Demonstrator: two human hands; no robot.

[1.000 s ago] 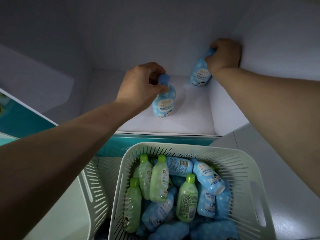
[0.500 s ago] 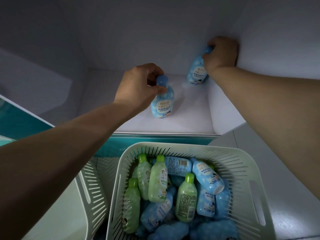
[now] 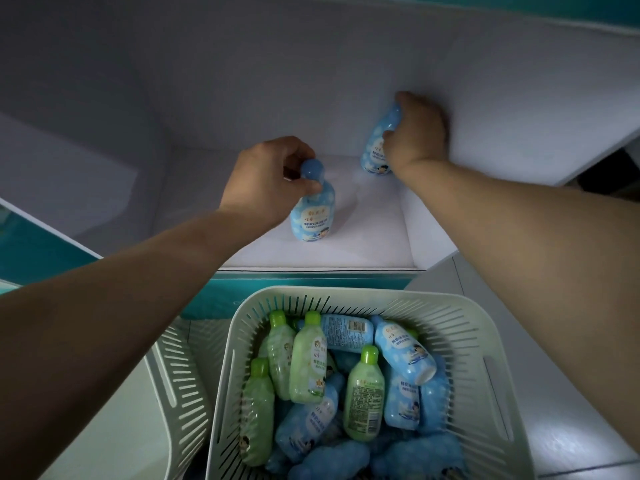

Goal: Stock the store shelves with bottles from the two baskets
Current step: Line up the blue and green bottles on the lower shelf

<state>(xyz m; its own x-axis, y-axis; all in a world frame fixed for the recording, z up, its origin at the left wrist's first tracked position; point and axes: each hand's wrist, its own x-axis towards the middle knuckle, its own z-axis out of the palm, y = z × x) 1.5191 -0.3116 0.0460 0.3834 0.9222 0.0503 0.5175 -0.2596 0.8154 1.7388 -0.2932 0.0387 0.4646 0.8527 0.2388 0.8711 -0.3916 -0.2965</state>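
single head view, close, forward and downward

So we've got a white shelf (image 3: 363, 244) with a teal front strip (image 3: 221, 296) along its edge. The front shelf bottle (image 3: 311, 216) is sky blue with soft white cloud blotches, a solid blue cap and a pale label patch. The back shelf bottle (image 3: 375, 150) has the same cloudy blue-and-white print. The main basket (image 3: 450, 323) is pale off-white and slotted all round. In it we see green bottles (image 3: 306, 362), milky light green with brighter lime caps, and blue bottles (image 3: 403, 351) in that cloud print. One has a white back label with a black barcode. The second basket (image 3: 180, 375) is the same pale slotted white.
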